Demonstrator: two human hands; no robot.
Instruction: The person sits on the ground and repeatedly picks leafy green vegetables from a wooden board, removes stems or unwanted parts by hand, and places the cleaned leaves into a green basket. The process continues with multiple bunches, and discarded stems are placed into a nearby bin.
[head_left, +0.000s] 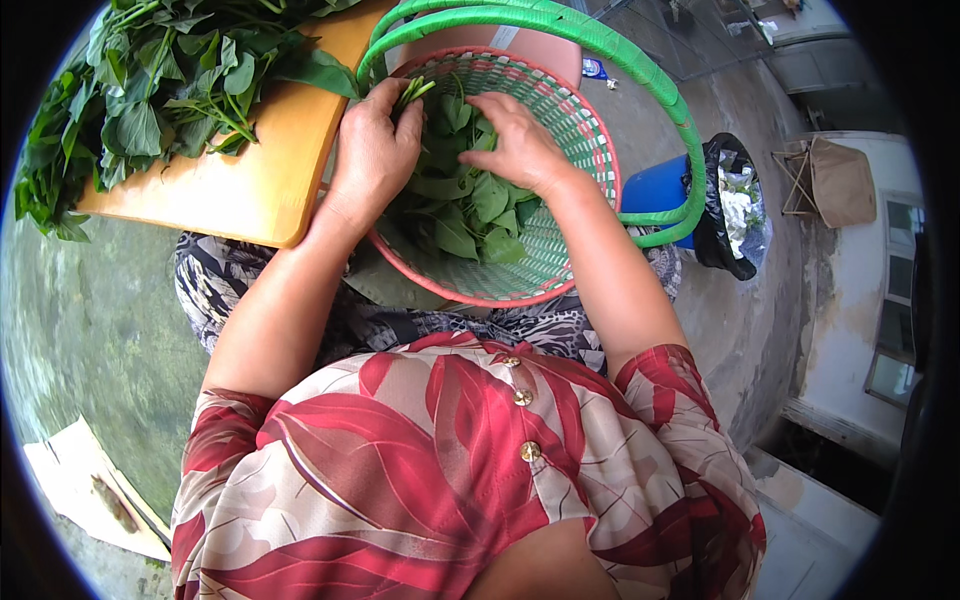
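A woven plastic basket (592, 180) in green, white and red, with a tall green handle (679, 112), stands in front of me. Leafy green stems (487, 199) lie inside it. At the basket's left rim, my left hand (379, 142) grips a small bunch of cut green stems (417, 88) between thumb and fingers. My right hand (517, 142) is over the basket, fingers apart above the leaves, and I see nothing held in it. A wooden board (277, 165) to the left carries a large heap of leafy greens (142, 120).
Right of the basket stands a blue bin (656, 191) with a black bag (720, 247) holding white waste. A pink plastic stool or tub (551, 56) is behind the basket. Farther right is a folding stool (840, 180). Cardboard (97, 487) lies on the floor at lower left.
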